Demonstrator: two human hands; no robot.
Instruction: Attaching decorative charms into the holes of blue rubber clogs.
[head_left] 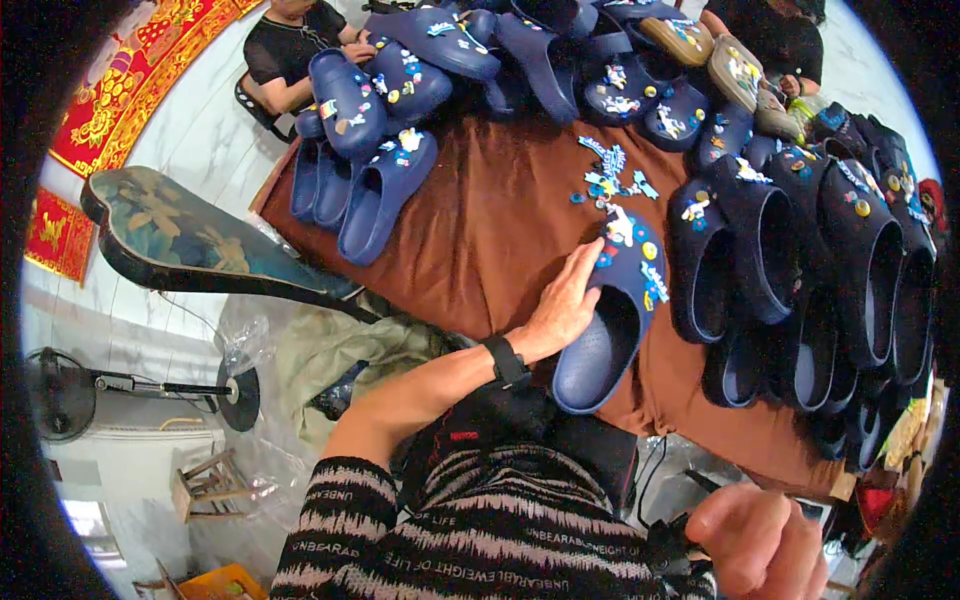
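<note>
A navy blue clog (602, 350) lies at the near edge of the brown-covered table, its heel toward me. Colourful charms (628, 240) dot its toe. My left hand (562, 312) holds the clog by its left side, fingers stretched along the upper and thumb near the foot opening. Just beyond the toe is a small pile of loose blue, white and yellow charms (608, 175). My right hand (765, 545) is raised at the lower right, apart from the clog, with its fingers curled closed. Whatever it may hold is hidden.
Dark clogs (775, 250) crowd the table's right side, and more blue clogs (385, 195) stand at the far left. The brown cloth (500, 220) covers the tabletop. Two people (295, 50) sit across the table. A chair with a painted back (200, 225) and a black fan (65, 395) are left.
</note>
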